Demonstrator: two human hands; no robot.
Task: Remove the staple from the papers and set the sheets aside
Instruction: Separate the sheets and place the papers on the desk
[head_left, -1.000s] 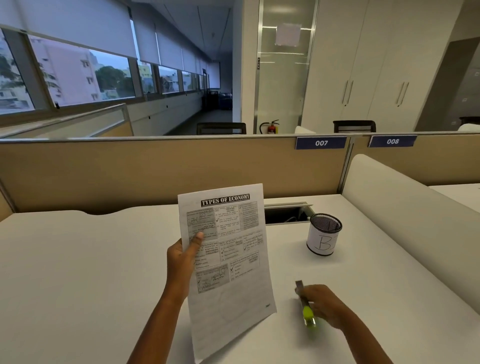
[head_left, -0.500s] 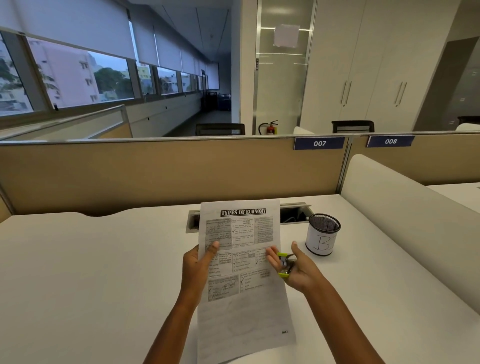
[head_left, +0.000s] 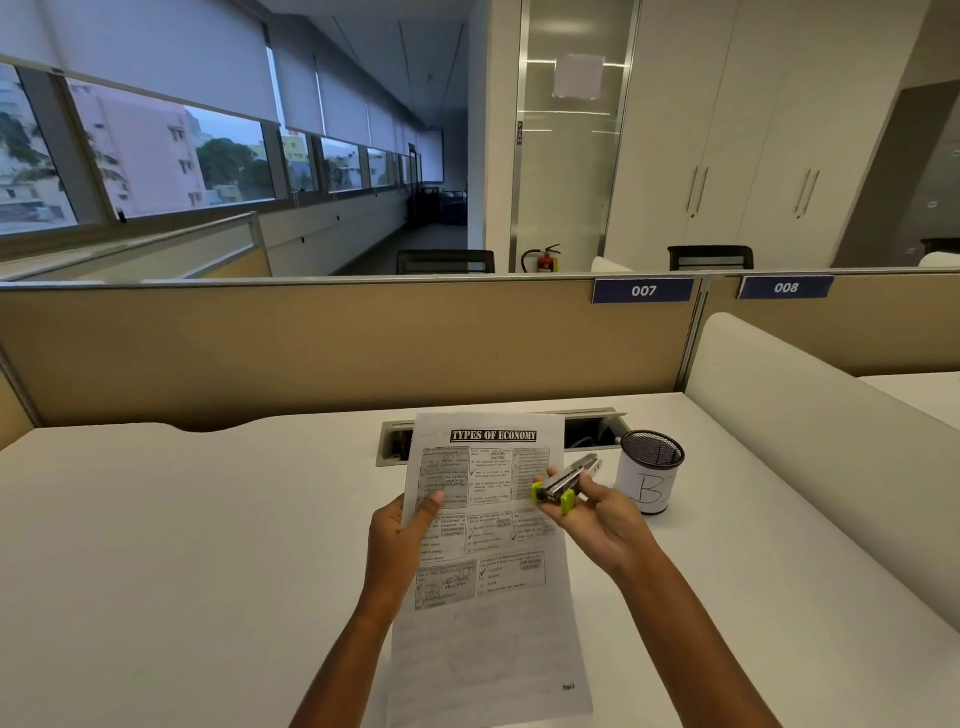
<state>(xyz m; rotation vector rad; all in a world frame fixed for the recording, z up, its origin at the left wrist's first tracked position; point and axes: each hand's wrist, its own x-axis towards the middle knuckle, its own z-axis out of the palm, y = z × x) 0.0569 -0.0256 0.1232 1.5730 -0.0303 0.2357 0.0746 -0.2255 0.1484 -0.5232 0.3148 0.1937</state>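
Note:
The printed papers, headed "TYPES OF ECONOMY", stand upright above the white desk. My left hand grips their left edge, thumb across the front. My right hand holds a small metal stapler with lime-green ends just in front of the papers' right edge, palm turned up. No staple is visible from this angle.
A black mesh pen cup with a white label marked "B" stands right of my right hand. Behind the papers is a cable slot in the white desk. A tan partition closes the back, a white divider the right.
My right hand lifted the stapler off the desk and brought it up to the papers' right edge. The papers shifted right and turned more square to me.

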